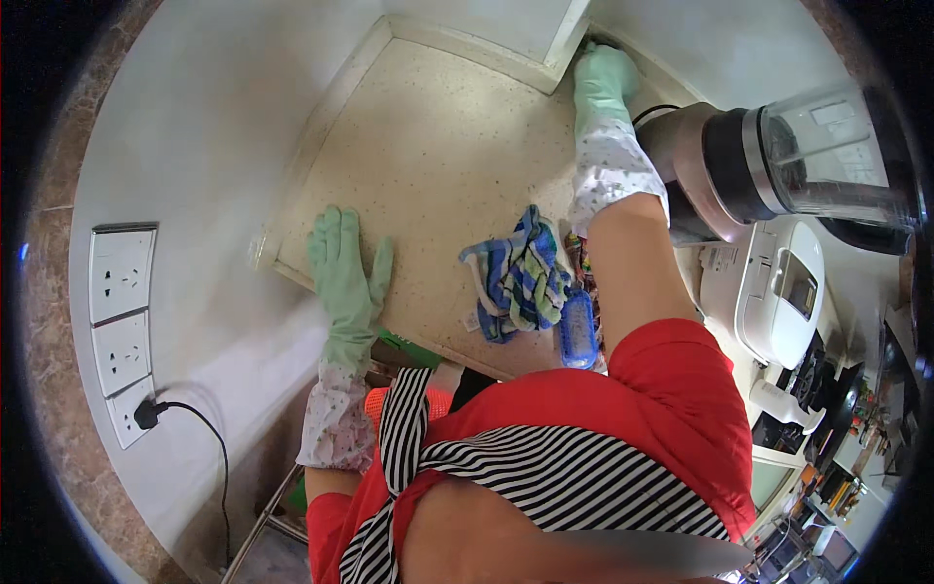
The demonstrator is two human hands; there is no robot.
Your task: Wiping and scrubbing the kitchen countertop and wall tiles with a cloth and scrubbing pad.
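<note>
My left hand (349, 281), in a pale green rubber glove with a printed sleeve cuff, lies palm down at the near left edge of the speckled beige countertop (438, 146). Its thumb is spread from the fingers, and it holds nothing. My right hand (606, 73), gloved the same way, reaches to the far back corner beside the wall's projecting edge. Its fingertips are mostly hidden, so I cannot tell whether anything is in them. A crumpled blue, green and white striped cloth (519, 281) rests on the counter between my arms. Beside it is a blue scrubbing brush (579, 332).
Right of my right forearm stands a blender (722, 160) with a clear jug. Nearer are a white rice cooker (781, 292) and a white pump bottle (788, 407). Wall sockets (120, 328) with a plugged-in black cable (211, 431) are on the left. Colourful packaging (580, 263) lies partly under my right arm.
</note>
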